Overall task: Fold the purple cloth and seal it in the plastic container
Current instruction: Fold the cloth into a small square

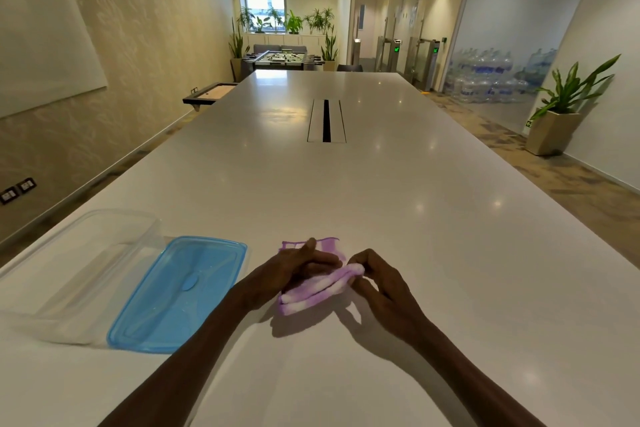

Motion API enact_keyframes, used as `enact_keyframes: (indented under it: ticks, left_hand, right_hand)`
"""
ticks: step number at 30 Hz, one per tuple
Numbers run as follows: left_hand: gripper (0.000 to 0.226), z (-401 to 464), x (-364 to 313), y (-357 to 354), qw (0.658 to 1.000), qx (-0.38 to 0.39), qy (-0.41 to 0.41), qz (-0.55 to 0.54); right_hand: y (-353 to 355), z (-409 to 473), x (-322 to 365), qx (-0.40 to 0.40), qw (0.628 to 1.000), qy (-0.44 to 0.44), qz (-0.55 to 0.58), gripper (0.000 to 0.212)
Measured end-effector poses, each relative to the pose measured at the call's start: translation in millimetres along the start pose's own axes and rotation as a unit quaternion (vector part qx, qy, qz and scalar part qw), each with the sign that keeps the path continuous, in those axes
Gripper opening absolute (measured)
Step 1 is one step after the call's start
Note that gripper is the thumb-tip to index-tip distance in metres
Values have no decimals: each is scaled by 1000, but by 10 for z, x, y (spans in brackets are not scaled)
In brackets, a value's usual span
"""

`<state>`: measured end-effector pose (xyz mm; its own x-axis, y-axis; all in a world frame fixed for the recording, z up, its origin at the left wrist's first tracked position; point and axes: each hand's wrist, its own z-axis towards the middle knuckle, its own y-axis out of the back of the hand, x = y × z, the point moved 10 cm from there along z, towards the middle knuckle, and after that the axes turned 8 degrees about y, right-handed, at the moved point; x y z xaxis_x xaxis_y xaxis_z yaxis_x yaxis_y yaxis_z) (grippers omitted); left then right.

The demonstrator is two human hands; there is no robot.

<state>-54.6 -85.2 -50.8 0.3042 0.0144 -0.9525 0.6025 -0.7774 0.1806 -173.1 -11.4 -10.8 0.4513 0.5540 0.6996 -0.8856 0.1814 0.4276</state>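
1. Head view, the count: we are seeing one purple cloth, one clear plastic container, one blue lid and two bare hands on one long white table.
2. We are finding the purple cloth near the table's front edge, at about 6 o'clock from the cable slot in the table's middle. It is lying partly folded, with a rolled fold facing us and a flat part spreading toward 12 o'clock.
3. We are seeing the container standing open at 9 o'clock from the cloth, well apart from it, with the lid lying flat between them, just beside the container.
4. The left hand is lying on top of the cloth, fingers stretched almost flat and pressing it down, gripping nothing.
5. The right hand is curling in, its fingertips pinching the cloth's rolled end at the cloth's 3 o'clock side.
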Motion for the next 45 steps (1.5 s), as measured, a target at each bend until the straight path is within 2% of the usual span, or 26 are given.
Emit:
enact_keyframes:
  ticks: [3, 6, 9, 11, 13, 15, 18, 20, 22, 27, 31, 38, 45]
  left_hand:
    - [74, -153, 8, 36, 997, -2, -31, -73]
    - [41, -247, -22, 70, 994, -29, -44, -97]
    - [49, -350, -112, 43, 994, -20, -98, -49]
    - [42, -403, -68, 59, 993, -35, -105, -42]
    - [22, -430, -9, 164, 987, -121, -104, -22]
    - [14, -421, 103, 300, 972, -221, -81, -24]
    - [19, -422, 152, 379, 945, -313, -84, -51]
    - [32, -423, 176, 429, 924, -373, -74, -23]
    - [33, -399, 225, 489, 907, -419, -49, 6]
    - [22, -218, 397, 616, 900, -434, 39, -5]
    - [38, -164, 420, 741, 886, -454, 73, 50]
    - [45, -149, 521, 814, 850, -489, 153, 124]
    - [46, -188, 463, 798, 818, -526, 159, 170]
  right_hand:
    - [42, 57, -60, -49, 998, -35, 11, 12]
    - [79, 110, -134, -91, 994, -59, 20, 17]
    - [62, 138, -192, -108, 992, -59, 17, 17]
    - [35, 131, -250, -113, 991, -65, 5, 19]
    - [-1, 118, -287, -114, 991, -69, -6, 19]
    - [-36, 118, -315, -111, 991, -75, -19, 17]
    - [-65, 157, -381, -112, 989, -92, -44, 14]
    - [-86, 196, -444, -106, 987, -105, -63, 13]
    - [-112, 242, -526, -98, 984, -121, -88, 13]
    - [-166, 345, -742, -69, 973, -179, -131, 13]
    - [-201, 410, -878, -39, 963, -229, -136, 17]
    - [-225, 462, -1002, -21, 949, -276, -152, 25]
    - [-216, 464, -986, -15, 942, -275, -194, 24]
